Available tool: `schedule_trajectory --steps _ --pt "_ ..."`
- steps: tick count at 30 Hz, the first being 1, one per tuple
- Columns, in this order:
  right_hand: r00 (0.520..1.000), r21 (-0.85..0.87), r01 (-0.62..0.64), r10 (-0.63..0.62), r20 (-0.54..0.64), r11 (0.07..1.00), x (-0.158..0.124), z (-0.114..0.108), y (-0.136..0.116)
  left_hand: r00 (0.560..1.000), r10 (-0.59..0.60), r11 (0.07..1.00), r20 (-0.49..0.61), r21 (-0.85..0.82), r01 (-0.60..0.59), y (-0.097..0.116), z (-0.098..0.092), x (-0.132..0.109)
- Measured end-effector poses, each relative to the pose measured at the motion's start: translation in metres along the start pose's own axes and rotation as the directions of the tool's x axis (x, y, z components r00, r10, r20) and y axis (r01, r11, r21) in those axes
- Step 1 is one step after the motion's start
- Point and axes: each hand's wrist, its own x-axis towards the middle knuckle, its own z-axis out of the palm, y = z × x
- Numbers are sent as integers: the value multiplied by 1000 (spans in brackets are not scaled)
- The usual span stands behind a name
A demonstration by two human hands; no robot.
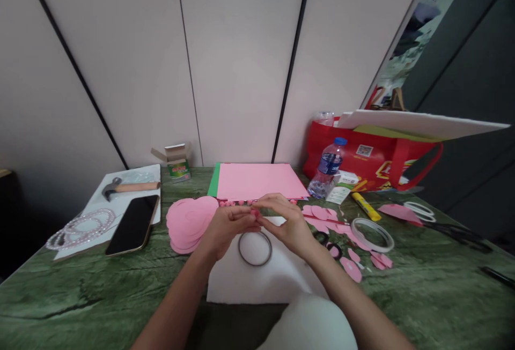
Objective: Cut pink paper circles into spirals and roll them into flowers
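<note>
My left hand and my right hand meet above a white sheet, fingertips pinched on a small pink paper rosette. The fingers partly hide it. Under the hands, a thin dark ring lies flat on the sheet. Just behind the fingers runs a row of small pink pieces, partly covered by the right hand. Stacked pink paper cutouts with wavy edges lie left of the left hand.
Pink sheets lie behind. Leftward are a phone, hammer, bead strand and small box. Rightward are a tape roll, black-handled scissors, glue stick, bottle and red bag.
</note>
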Motion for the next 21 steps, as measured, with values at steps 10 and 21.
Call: schedule_trajectory --steps 10,21 --pt "970 210 -229 240 -29 951 -8 4 11 990 59 998 -128 12 -58 1 10 0" --pt "939 355 -327 342 20 876 -7 5 8 968 58 998 -244 6 -59 -2 17 1"
